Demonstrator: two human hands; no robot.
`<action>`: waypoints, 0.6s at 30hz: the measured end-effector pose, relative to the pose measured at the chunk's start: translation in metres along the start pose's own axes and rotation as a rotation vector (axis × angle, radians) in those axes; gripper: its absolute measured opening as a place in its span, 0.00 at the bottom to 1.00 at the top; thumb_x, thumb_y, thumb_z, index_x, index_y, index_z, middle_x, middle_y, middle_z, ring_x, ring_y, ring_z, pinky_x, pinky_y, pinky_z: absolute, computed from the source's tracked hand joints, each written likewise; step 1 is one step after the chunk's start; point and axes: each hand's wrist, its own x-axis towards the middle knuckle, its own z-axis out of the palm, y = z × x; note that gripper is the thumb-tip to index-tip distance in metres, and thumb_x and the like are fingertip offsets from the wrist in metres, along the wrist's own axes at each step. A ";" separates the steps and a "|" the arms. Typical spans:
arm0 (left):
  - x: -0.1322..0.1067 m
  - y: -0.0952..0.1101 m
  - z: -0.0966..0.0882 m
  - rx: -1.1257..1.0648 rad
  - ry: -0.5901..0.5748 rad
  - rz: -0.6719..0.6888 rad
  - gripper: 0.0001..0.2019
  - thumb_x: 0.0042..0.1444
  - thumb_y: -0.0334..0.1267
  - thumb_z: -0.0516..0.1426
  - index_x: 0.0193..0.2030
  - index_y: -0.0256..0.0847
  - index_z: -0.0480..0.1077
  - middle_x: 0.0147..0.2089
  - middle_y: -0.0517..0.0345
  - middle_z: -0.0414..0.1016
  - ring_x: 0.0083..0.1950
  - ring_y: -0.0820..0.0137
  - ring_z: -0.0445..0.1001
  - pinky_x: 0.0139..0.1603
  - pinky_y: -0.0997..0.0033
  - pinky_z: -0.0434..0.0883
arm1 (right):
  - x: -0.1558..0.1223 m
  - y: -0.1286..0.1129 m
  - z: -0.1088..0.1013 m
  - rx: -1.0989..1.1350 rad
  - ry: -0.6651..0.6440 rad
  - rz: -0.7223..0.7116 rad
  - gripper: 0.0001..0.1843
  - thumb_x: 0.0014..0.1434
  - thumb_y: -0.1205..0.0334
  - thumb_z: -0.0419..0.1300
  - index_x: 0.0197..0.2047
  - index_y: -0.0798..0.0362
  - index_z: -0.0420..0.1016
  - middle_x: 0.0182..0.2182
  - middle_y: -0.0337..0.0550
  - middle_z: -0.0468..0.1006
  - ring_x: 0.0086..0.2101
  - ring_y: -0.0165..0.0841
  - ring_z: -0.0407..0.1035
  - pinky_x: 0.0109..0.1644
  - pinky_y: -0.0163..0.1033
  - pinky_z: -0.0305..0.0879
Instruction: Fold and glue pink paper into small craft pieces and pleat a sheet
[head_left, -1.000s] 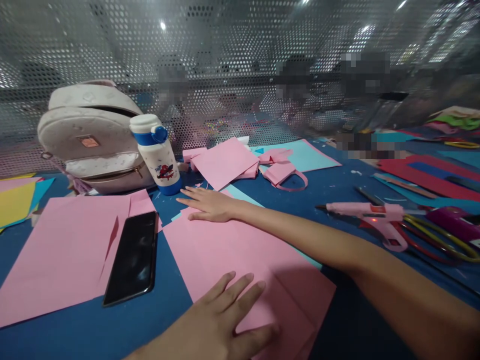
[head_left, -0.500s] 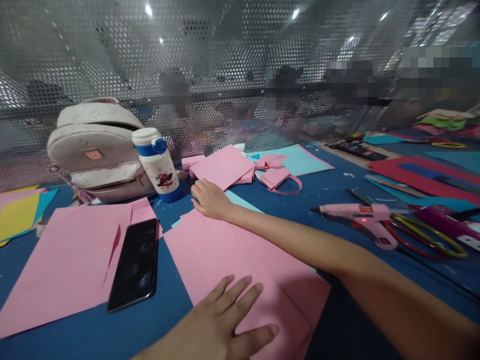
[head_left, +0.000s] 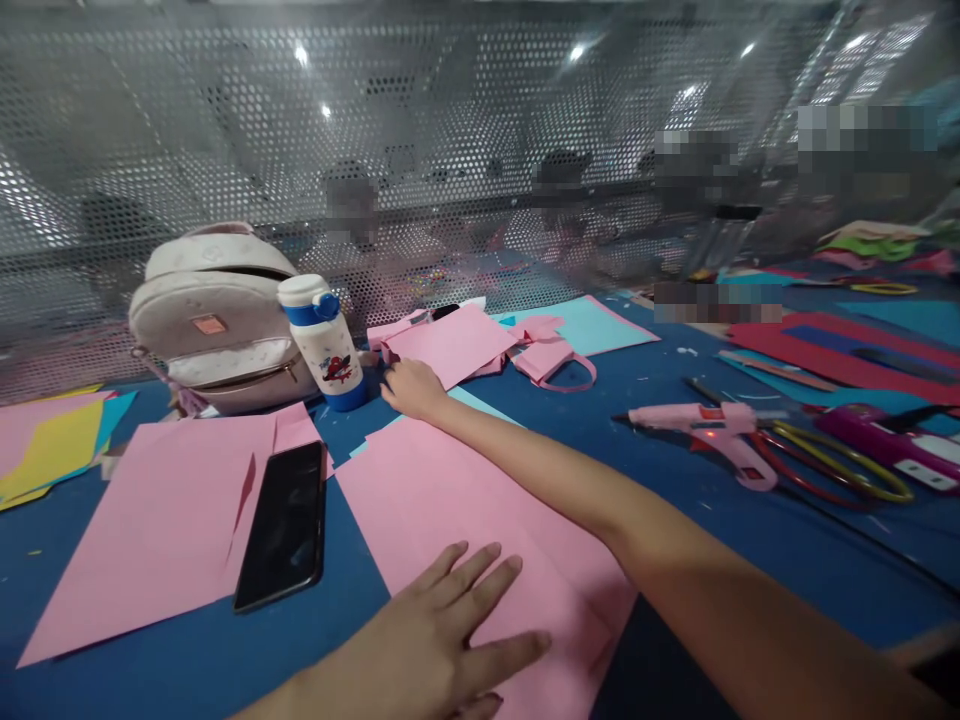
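Note:
My left hand [head_left: 457, 625] lies flat with its fingers spread on a large pink paper sheet [head_left: 480, 490] in front of me. My right hand [head_left: 412, 388] reaches across to the far end of that sheet. Its fingers are curled down at the near left edge of a smaller pink sheet [head_left: 457, 338] on a pile of folded pink paper; what they grip is hidden. Just left of the fingers stands a white and blue bottle [head_left: 326, 345]. To the right of the pile sits a small pink paper bag [head_left: 544, 360] with a looped handle.
A black phone [head_left: 285, 525] rests on another pink sheet [head_left: 165, 510] at left. Behind it stands a white backpack [head_left: 225, 330]. On the right lie a pink glue gun [head_left: 705, 425] with a cord, scissors [head_left: 847, 465] and red card [head_left: 802, 350]. A perforated metal screen [head_left: 465, 130] closes the back.
My right hand has moved slightly toward the pile, its fingers more curled. A black object now shows behind the smaller pink sheet. My left hand stays flat. The view has shifted slightly.

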 end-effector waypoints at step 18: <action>0.010 -0.094 -0.023 0.083 0.067 -0.423 0.30 0.71 0.48 0.47 0.73 0.31 0.52 0.75 0.37 0.47 0.76 0.52 0.47 0.73 0.47 0.53 | -0.062 0.005 -0.056 0.474 0.100 0.072 0.15 0.68 0.72 0.45 0.52 0.54 0.69 0.45 0.45 0.79 0.44 0.34 0.73 0.49 0.42 0.68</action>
